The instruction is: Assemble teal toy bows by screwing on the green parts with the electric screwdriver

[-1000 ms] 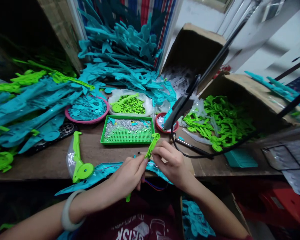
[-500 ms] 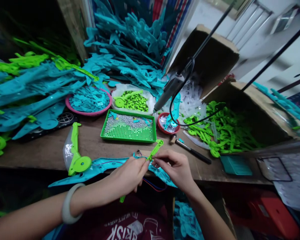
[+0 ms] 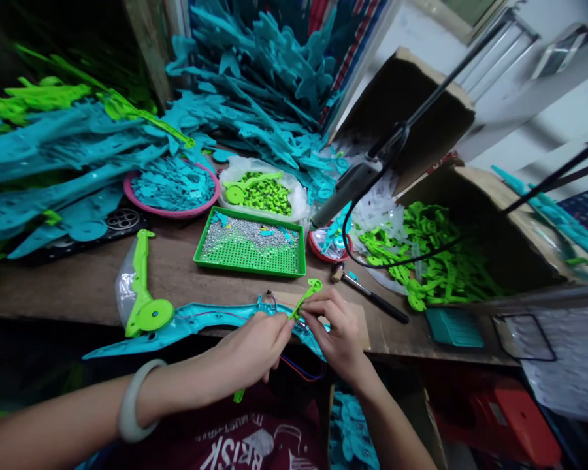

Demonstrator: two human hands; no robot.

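Where the left hand grips, the green strip is hidden.

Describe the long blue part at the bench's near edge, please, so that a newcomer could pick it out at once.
Find the near edge of the brown workbench. Leftward from the person's left hand runs the long blue part, narrowing to a pointed tip. Unlike the heaped blue pieces farther back, it lies apart, overlapped in view by a green piece with a round disc.

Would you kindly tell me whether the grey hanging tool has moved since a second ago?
Yes: the hanging tool has shifted up and left against the red bowl, its lower end now near the bowl's left rim.
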